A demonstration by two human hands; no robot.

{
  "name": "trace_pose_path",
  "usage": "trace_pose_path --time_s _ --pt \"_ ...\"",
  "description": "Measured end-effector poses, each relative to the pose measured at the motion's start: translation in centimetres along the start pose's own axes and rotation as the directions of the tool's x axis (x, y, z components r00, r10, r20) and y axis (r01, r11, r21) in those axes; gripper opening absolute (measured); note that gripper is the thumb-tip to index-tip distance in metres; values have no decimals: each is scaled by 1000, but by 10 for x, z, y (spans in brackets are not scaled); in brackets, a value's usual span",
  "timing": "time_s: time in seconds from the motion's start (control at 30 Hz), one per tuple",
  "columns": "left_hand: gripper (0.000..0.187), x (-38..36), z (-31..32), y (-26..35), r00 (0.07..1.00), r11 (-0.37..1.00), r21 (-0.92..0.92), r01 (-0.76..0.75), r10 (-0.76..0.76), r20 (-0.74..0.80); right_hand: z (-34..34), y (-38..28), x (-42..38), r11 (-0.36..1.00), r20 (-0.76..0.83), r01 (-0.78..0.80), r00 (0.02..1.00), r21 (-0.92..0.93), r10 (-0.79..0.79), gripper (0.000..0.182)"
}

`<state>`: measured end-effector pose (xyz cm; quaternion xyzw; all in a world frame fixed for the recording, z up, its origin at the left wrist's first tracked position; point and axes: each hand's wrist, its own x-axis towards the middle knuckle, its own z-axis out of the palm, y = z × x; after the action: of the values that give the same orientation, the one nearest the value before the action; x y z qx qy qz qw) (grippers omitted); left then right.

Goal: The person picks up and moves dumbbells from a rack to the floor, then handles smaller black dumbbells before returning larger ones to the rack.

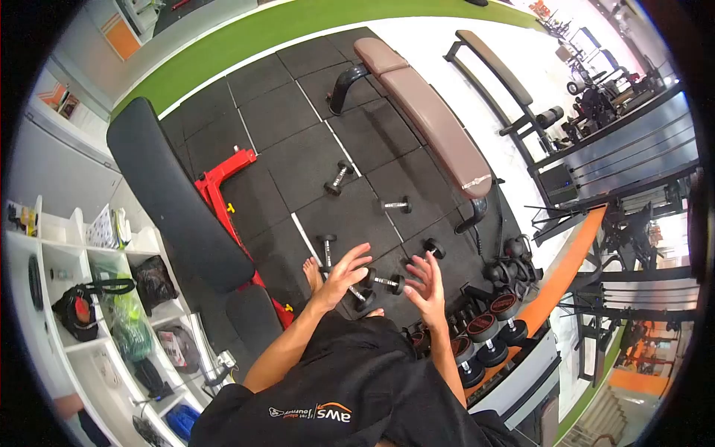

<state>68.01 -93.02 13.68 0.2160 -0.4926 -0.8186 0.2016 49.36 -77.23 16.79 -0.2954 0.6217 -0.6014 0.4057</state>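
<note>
Both of my hands are raised in front of my body with nothing in them. My left hand [345, 277] has its fingers stretched forward, and my right hand [426, 289] has its fingers spread. A black dumbbell with a chrome handle [386, 281] lies on the floor between them in the picture. Partly behind my left hand is a second dumbbell [363, 299], and a third dumbbell [327, 251] lies just beyond it. Past my right fingertips, another dumbbell [433, 249] is partly covered. Farther out lie two more, a tilted dumbbell [339, 179] and a sideways dumbbell [397, 205].
A black padded bench on a red frame [175, 197] stands at left, a brown bench [428, 112] at right. White shelves [78, 257] with bags line the left side. A rack of larger dumbbells [482, 328] is close on my right. Black mats [279, 112] cover the floor.
</note>
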Motion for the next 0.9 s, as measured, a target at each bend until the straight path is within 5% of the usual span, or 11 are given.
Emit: trace_pose_path --time_s 0.37,0.9 --pt "63 17 -123 52 996 994 -106 -28 18 -92 53 -44 63 993 -213 54 974 -110 -76 85" --pt "63 140 -110 70 979 993 -8 120 -117 169 33 -22 70 997 -502 38 865 60 -3 82"
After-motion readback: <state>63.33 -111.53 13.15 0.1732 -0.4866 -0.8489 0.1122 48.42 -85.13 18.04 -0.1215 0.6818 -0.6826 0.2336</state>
